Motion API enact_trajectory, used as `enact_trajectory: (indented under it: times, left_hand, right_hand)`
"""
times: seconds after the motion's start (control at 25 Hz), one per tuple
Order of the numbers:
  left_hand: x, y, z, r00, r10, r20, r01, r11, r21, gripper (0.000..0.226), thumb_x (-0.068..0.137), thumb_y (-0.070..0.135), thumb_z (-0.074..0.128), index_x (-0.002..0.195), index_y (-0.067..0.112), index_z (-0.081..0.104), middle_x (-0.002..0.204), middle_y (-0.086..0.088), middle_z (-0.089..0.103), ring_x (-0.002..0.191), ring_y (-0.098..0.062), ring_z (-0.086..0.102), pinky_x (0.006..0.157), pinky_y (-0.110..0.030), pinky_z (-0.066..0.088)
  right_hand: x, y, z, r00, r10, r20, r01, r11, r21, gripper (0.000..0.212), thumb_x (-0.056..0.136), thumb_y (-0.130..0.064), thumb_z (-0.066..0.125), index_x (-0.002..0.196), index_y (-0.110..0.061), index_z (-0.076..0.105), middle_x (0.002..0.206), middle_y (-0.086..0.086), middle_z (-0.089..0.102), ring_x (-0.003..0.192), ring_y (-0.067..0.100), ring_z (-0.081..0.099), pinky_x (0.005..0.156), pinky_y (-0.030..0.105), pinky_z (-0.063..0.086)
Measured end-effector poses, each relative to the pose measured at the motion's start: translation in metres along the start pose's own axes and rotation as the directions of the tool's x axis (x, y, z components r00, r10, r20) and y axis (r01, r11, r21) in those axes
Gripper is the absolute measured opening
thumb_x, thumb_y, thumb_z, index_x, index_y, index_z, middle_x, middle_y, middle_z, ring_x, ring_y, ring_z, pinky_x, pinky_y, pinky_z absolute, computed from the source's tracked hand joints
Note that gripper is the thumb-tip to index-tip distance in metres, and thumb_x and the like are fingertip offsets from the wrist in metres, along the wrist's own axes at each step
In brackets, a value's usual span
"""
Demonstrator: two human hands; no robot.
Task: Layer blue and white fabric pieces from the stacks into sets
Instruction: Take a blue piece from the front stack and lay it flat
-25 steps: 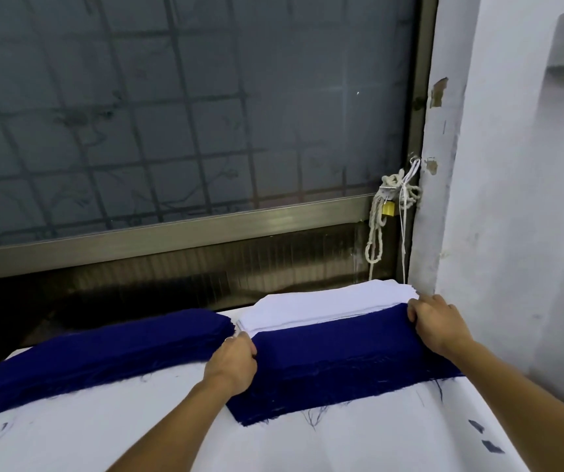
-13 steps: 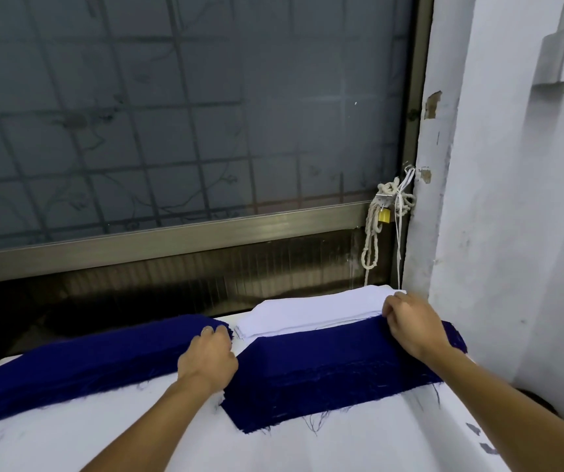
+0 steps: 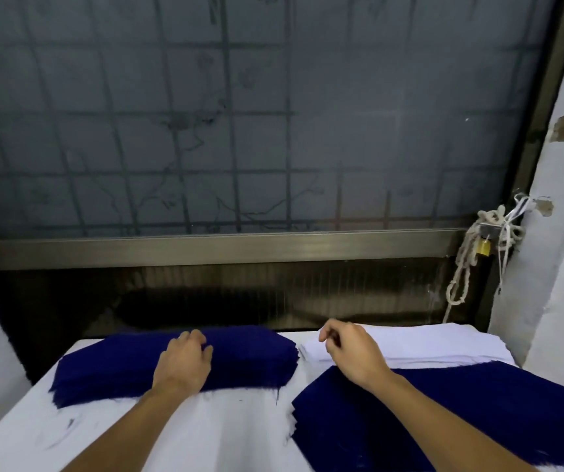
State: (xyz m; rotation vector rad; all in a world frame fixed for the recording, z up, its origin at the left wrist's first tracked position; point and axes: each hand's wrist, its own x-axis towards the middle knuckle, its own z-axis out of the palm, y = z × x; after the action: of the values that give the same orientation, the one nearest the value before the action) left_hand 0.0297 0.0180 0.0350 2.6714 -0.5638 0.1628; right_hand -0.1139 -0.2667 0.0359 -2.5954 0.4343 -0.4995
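Resting palm down on the left blue stack (image 3: pixel 110 373), the left grip (image 3: pixel 185 361), a bare hand, has its fingers (image 3: pixel 194 336) bent over the far part of the pile. The picture is blurred there, so I cannot tell if the fingers catch a layer or only touch the cloth. The right grip (image 3: pixel 352 352), also a bare hand, is at the left end of the white stack (image 3: pixel 427 345). Its fingers are curled and the thumb is near the forefinger, but I cannot tell if a white piece is pinched between them. The white stack lies at the far right of the worktop (image 3: pixel 205 430), just beside the blue stack, with a narrow gap between them. In front of the white stack lies a second blue pile (image 3: pixel 461 413). Its far edge meets the near edge of the white stack, and the right forearm passes above it. Loose threads hang from the near edge of the left blue stack. Behind the worktop is a dark window (image 3: pixel 239 131) with a grid of bars and a metal rail (image 3: pixel 205 245) below it. At the right end of the rail a pale rope (image 3: pixel 461 277) is knotted, with a small yellow padlock (image 3: pixel 484 256), next to a white wall (image 3: pixel 563 267).
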Motion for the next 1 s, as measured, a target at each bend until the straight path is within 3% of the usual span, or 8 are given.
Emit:
enact_trajectory:
  times: [0.2,0.36,0.44,0.64,0.76,0.84,0.92,1.0]
  left_hand:
    - [0.028,-0.045,0.004,0.998,-0.018,0.056,0.014,0.998,0.060,0.042,0.103,0.042,0.054,0.140,0.021,0.050,0.136,0.001,0.052,0.120,-0.017,0.054,0.103,-0.035,0.049]
    - [0.044,-0.052,0.012,0.993,-0.079,0.083,0.084,0.995,-0.058,0.018,0.098,0.036,0.065,0.105,0.019,0.065,0.105,0.001,0.066,0.094,-0.012,0.063,0.092,-0.033,0.056]
    - [0.045,-0.050,0.015,0.991,-0.071,0.114,0.074,0.997,-0.026,0.018,0.100,0.034,0.062,0.104,0.017,0.064,0.102,-0.002,0.068,0.092,-0.015,0.065,0.090,-0.034,0.056]
    - [0.039,-0.054,0.019,0.987,0.151,0.062,-0.161,0.964,0.213,0.025,0.107,0.033,0.047,0.128,0.022,0.051,0.134,0.000,0.047,0.115,-0.017,0.047,0.097,-0.033,0.046]
    - [0.037,-0.064,0.023,0.947,0.297,0.119,-0.313,0.938,0.147,0.025,0.108,0.033,0.037,0.129,0.028,0.049,0.143,0.009,0.038,0.130,-0.014,0.035,0.113,-0.036,0.030]
    - [0.038,-0.069,0.019,0.922,0.340,0.185,-0.360,0.929,0.088,0.018,0.105,0.035,0.032,0.111,0.035,0.049,0.131,0.017,0.044,0.131,-0.010,0.033,0.120,-0.039,0.021]
    - [0.042,-0.069,0.014,0.908,0.355,0.223,-0.379,0.922,0.076,0.015,0.098,0.043,0.030,0.092,0.037,0.042,0.109,0.020,0.047,0.115,-0.005,0.036,0.117,-0.042,0.023]
    - [0.046,-0.067,0.006,0.911,0.342,0.231,-0.359,0.933,0.033,0.017,0.092,0.057,0.035,0.091,0.040,0.040,0.099,0.021,0.047,0.103,0.000,0.038,0.111,-0.040,0.027]
  right_hand:
    - [0.035,-0.026,0.050,0.996,-0.026,0.081,0.025,1.000,0.008,0.017,0.100,-0.021,0.056,0.095,-0.036,0.060,0.093,-0.014,0.061,0.080,0.005,0.060,0.067,0.014,0.044]
    - [0.059,-0.041,0.079,0.988,-0.136,0.072,0.138,0.990,-0.019,0.016,0.099,-0.023,0.057,0.095,-0.038,0.058,0.101,-0.019,0.055,0.097,0.004,0.050,0.077,0.014,0.040]
    - [0.068,-0.049,0.090,0.982,-0.175,0.067,0.178,0.982,-0.054,0.009,0.099,-0.028,0.057,0.103,-0.036,0.059,0.110,-0.017,0.054,0.105,0.005,0.047,0.090,0.022,0.045]
    - [0.082,-0.071,0.107,0.962,-0.227,0.150,0.242,0.966,-0.091,0.043,0.099,-0.043,0.055,0.139,-0.032,0.048,0.140,-0.013,0.048,0.133,0.011,0.039,0.114,0.034,0.033]
    - [0.088,-0.081,0.111,0.946,-0.227,0.231,0.244,0.969,-0.045,0.058,0.096,-0.046,0.058,0.149,-0.032,0.040,0.148,-0.009,0.044,0.143,0.014,0.029,0.119,0.037,0.022]
    - [0.089,-0.084,0.112,0.940,-0.239,0.242,0.258,0.965,-0.051,0.056,0.094,-0.044,0.060,0.147,-0.034,0.044,0.141,-0.010,0.049,0.140,0.015,0.030,0.117,0.037,0.022]
    - [0.089,-0.086,0.112,0.939,-0.255,0.230,0.274,0.960,-0.057,0.046,0.095,-0.041,0.061,0.139,-0.035,0.051,0.131,-0.013,0.053,0.132,0.014,0.035,0.115,0.036,0.026]
    - [0.088,-0.086,0.108,0.942,-0.255,0.218,0.269,0.963,-0.035,0.033,0.098,-0.039,0.061,0.130,-0.036,0.058,0.123,-0.014,0.055,0.125,0.014,0.039,0.112,0.035,0.031]
